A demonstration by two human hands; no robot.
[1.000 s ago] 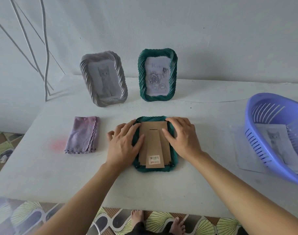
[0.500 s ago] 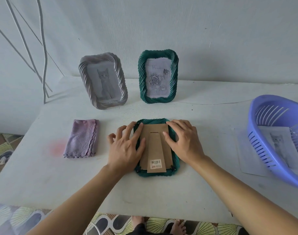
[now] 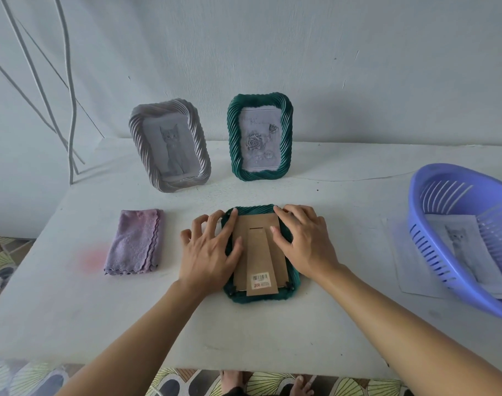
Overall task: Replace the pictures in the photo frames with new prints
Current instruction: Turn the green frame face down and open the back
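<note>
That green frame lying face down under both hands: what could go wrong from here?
1. With the left hand and right hand resting on the face-down frame on the table, sliding it might scratch its front.
2. Prying at the small corner clips might bend the cardboard back.

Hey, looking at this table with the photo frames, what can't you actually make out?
Head view: the picture inside the face-down dark green ribbed frame is hidden; only its brown cardboard back shows.
The print on the white barcode sticker is too small to read.
The blue slotted plastic basket is cut off by the right edge; its wall covers part of the grey cat print inside.
</note>
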